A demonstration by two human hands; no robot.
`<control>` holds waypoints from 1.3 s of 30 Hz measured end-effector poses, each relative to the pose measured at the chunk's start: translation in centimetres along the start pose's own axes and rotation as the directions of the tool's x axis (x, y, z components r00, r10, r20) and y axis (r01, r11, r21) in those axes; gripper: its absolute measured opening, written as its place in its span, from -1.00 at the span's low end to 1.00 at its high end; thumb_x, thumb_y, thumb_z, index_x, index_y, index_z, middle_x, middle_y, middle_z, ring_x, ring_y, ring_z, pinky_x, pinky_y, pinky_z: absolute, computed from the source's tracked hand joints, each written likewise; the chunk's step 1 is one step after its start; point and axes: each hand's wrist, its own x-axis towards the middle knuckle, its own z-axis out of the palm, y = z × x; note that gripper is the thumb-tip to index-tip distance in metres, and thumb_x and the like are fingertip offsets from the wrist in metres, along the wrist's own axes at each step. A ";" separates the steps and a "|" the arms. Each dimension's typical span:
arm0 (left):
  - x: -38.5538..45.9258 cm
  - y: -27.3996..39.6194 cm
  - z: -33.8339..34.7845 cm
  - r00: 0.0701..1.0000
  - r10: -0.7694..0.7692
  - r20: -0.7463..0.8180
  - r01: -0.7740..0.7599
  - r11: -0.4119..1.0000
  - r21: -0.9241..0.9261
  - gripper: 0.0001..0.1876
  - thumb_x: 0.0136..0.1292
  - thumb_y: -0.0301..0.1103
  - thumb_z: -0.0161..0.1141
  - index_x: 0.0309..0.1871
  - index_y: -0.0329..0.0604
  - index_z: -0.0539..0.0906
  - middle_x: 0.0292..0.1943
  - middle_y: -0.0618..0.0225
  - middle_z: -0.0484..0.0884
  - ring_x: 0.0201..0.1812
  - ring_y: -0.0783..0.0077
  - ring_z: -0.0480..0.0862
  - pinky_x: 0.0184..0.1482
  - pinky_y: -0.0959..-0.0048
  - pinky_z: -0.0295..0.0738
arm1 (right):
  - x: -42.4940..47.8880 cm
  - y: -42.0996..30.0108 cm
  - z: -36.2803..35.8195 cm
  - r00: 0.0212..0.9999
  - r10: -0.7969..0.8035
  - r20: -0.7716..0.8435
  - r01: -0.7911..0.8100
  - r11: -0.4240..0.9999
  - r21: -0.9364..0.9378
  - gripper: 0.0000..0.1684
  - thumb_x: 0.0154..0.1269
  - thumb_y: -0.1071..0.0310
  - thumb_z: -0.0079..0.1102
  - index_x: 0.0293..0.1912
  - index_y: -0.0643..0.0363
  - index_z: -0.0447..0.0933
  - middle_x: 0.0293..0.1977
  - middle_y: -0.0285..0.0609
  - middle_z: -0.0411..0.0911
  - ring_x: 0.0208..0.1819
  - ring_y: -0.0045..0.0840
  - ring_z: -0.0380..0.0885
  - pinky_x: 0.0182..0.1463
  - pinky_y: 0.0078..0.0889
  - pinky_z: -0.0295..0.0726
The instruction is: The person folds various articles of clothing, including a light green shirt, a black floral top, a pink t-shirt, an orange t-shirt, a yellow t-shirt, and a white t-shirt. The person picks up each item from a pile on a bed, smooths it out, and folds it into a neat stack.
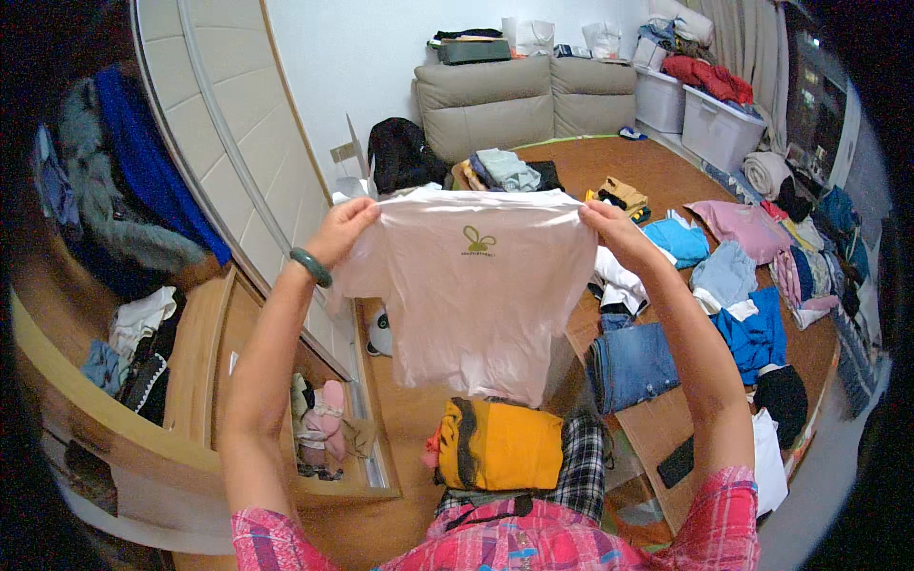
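A pale pink T-shirt (478, 307) with a small green print hangs stretched out in front of me. My left hand (351, 223) grips it at one shoulder, and my right hand (611, 227) pinches the opposite shoulder. Its top edge is pulled nearly straight between the two hands, while the lower hem hangs loose and wrinkled. Below the hem, a folded yellow-orange garment (518, 446) with a dark stripe rests on my lap, over black-and-white plaid trousers (584, 457). A green bangle circles my left wrist.
Folded jeans (635, 364), a blue garment (753, 339) and a pink garment (739, 228) lie to the right. An open drawer (385, 485) holding clothes and a wardrobe with a sliding door (235, 135) stand left. Behind are a beige sofa (485, 107) and a white storage bin (721, 132).
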 end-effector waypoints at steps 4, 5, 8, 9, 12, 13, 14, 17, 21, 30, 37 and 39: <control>0.0 4.2 -1.2 0.988 -0.048 0.149 0.130 0.787 -0.603 -0.77 0.30 -0.20 0.05 -0.17 -0.17 0.53 -0.33 0.49 0.56 -0.30 0.67 0.55 -0.24 0.61 0.48 | -2.7 -4.1 -0.2 0.997 0.046 0.066 -0.069 0.908 0.414 -0.62 0.32 0.10 -0.05 -0.04 0.17 0.41 -0.20 -0.32 0.49 -0.16 -0.67 0.43 -0.06 -0.58 0.40; 0.2 4.7 -1.1 0.985 -0.078 0.156 0.155 0.796 -0.585 -0.77 0.30 -0.21 0.05 -0.17 -0.17 0.53 -0.32 0.48 0.56 -0.30 0.67 0.55 -0.24 0.61 0.47 | -3.1 -4.7 -0.5 0.997 0.024 0.076 -0.054 0.909 0.413 -0.59 0.29 0.09 -0.02 -0.03 0.20 0.42 -0.14 -0.29 0.49 -0.12 -0.63 0.45 -0.01 -0.54 0.41; 1.9 3.3 0.4 0.961 -0.218 0.171 0.272 0.854 -0.443 -0.75 0.28 -0.19 0.07 -0.16 -0.18 0.54 -0.29 0.48 0.57 -0.29 0.61 0.53 -0.22 0.59 0.45 | -3.0 -2.2 -2.2 0.999 0.032 -0.007 -0.029 0.952 0.304 -0.50 0.25 0.04 0.03 0.00 0.24 0.43 -0.05 -0.22 0.48 -0.10 -0.56 0.47 0.01 -0.54 0.41; 2.1 -0.1 0.4 0.938 -0.344 0.036 0.345 0.922 -0.175 -0.72 0.28 -0.18 0.05 -0.13 -0.21 0.54 -0.30 0.49 0.56 -0.30 0.59 0.49 -0.23 0.52 0.43 | -2.4 -1.8 -0.2 0.989 0.134 0.065 -0.148 0.936 0.319 -0.51 0.23 0.05 0.04 -0.01 0.24 0.46 -0.12 -0.20 0.54 -0.13 -0.57 0.51 -0.01 -0.56 0.44; 1.6 -4.7 2.5 0.936 -0.351 -0.012 0.351 0.936 -0.003 -0.69 0.27 -0.14 0.02 -0.15 -0.21 0.56 -0.35 0.49 0.54 -0.33 0.59 0.44 -0.27 0.47 0.40 | -5.4 -3.7 5.4 0.966 0.253 -0.052 -0.198 0.856 0.478 -0.61 0.22 0.08 0.03 -0.14 0.18 0.55 -0.33 -0.21 0.60 -0.26 -0.55 0.57 -0.15 -0.47 0.55; 1.9 -4.9 4.8 0.943 -0.334 0.011 0.334 0.942 -0.018 -0.69 0.27 -0.14 0.01 -0.18 -0.22 0.56 -0.37 0.49 0.53 -0.34 0.59 0.43 -0.28 0.48 0.39 | -4.3 -2.2 5.4 0.911 0.411 0.019 -0.349 0.748 0.564 -0.70 0.24 0.18 0.01 -0.16 0.17 0.53 -0.30 -0.20 0.59 -0.27 -0.55 0.57 -0.17 -0.45 0.55; 1.2 -2.7 7.5 0.920 -0.393 -0.015 0.389 0.915 -0.113 -0.69 0.28 -0.16 0.00 -0.22 -0.24 0.56 -0.41 0.49 0.52 -0.36 0.59 0.42 -0.31 0.50 0.37 | -3.7 -0.3 6.3 0.920 0.388 0.060 -0.332 0.686 0.648 -0.73 0.26 0.22 0.00 -0.15 0.16 0.51 -0.29 -0.21 0.58 -0.29 -0.54 0.56 -0.19 -0.45 0.56; -2.0 1.5 12.8 0.931 -0.363 0.037 0.353 0.868 -0.350 -0.68 0.33 -0.17 -0.05 -0.20 -0.29 0.54 -0.40 0.45 0.52 -0.35 0.59 0.41 -0.25 0.51 0.37 | -3.7 1.0 10.8 0.974 0.197 0.112 -0.212 0.622 0.753 -0.80 0.26 0.31 -0.01 -0.12 0.10 0.45 -0.23 -0.28 0.52 -0.24 -0.58 0.51 -0.15 -0.45 0.54; -3.9 4.2 16.6 0.997 -0.074 0.019 0.077 0.968 -0.241 -0.71 0.27 -0.19 0.12 -0.17 -0.25 0.43 -0.34 0.45 0.48 -0.31 0.67 0.41 -0.26 0.64 0.36 | -3.0 -0.8 14.4 0.963 0.230 0.136 -0.257 0.650 0.715 -0.91 0.27 0.31 -0.05 -0.27 0.07 0.39 -0.44 -0.41 0.46 -0.44 -0.71 0.45 -0.41 -0.66 0.42; -1.8 2.9 12.4 0.934 -0.083 0.346 0.235 0.874 -0.425 -0.81 0.15 -0.58 0.06 -0.16 -0.19 0.44 -0.25 0.53 0.50 -0.20 0.65 0.48 -0.08 0.61 0.38 | 0.8 -2.0 10.5 0.952 -0.102 0.289 0.018 0.960 0.278 -0.59 0.25 0.21 0.09 0.04 0.16 0.36 -0.18 -0.23 0.49 -0.17 -0.64 0.46 -0.09 -0.54 0.47; 2.2 8.4 8.5 0.884 0.091 0.458 0.152 0.871 -0.468 -0.85 0.13 -0.50 0.05 -0.20 -0.16 0.50 -0.31 0.56 0.47 -0.23 0.70 0.44 -0.12 0.66 0.34 | 1.1 -5.8 7.1 0.905 -0.157 0.395 0.123 0.986 0.110 -0.30 0.15 0.10 0.19 0.20 0.16 0.19 0.03 -0.16 0.35 0.08 -0.52 0.32 0.14 -0.44 0.31; 2.9 9.7 7.3 0.847 0.151 0.510 0.182 0.820 -0.543 -0.79 0.11 -0.46 0.13 -0.15 -0.17 0.50 -0.28 0.52 0.50 -0.22 0.65 0.49 -0.12 0.59 0.39 | 0.4 -7.0 7.3 0.896 -0.108 0.431 0.055 0.990 0.133 -0.33 0.17 0.09 0.17 0.19 0.14 0.21 0.00 -0.21 0.37 0.06 -0.53 0.32 0.11 -0.41 0.32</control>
